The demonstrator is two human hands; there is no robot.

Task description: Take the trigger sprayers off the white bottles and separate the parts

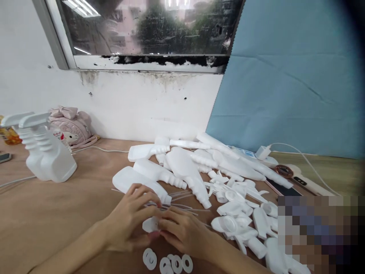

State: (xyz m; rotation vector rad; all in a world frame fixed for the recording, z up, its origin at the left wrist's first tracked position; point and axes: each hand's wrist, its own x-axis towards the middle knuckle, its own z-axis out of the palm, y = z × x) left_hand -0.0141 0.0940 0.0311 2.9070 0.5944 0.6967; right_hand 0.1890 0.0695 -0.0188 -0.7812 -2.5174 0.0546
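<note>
My left hand (129, 220) and my right hand (182, 230) meet low in the middle of the brown table (57, 213). Together their fingers pinch a small white plastic part (150, 224). Thin clear tubes (182, 207) lie just beyond my fingers. Several white rings (168, 262) sit on the table right below my hands. A white empty spray bottle (137, 182) lies on its side just behind my left hand.
A heap of white spray bottles (199, 163) and trigger parts (242, 220) spreads to the right. Two assembled spray bottles (47, 152) stand at the left, before a pink bag (72, 127). A white charger and cable (265, 152) and a blue board (285, 76) lie behind.
</note>
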